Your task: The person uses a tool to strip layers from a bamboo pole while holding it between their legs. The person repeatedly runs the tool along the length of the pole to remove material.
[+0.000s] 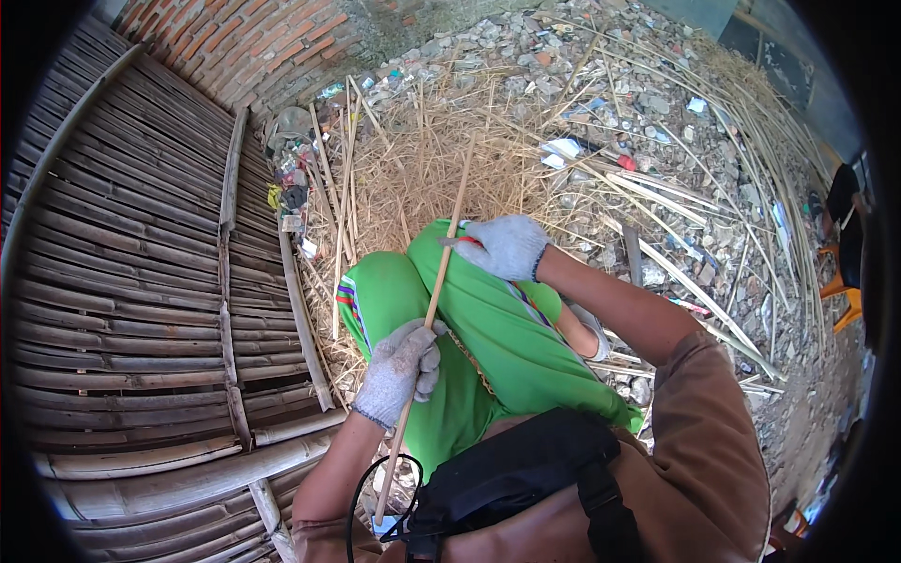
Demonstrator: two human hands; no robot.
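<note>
A long thin bamboo strip slants across my lap, its far end over the straw and its near end by my waist. My left hand, in a pale knitted glove, is closed around its lower part. In my gloved right hand is a small knife with a bit of red showing at the grip. Its short blade lies against the strip, above my knee. The fingers of the right hand partly hide the handle. My green trousers are under both hands.
A slatted bamboo platform fills the left side. Ahead lies a heap of straw-like shavings, with a brick wall behind. Split bamboo strips lie on the rubble at right, beside an orange chair leg. A black bag sits at my waist.
</note>
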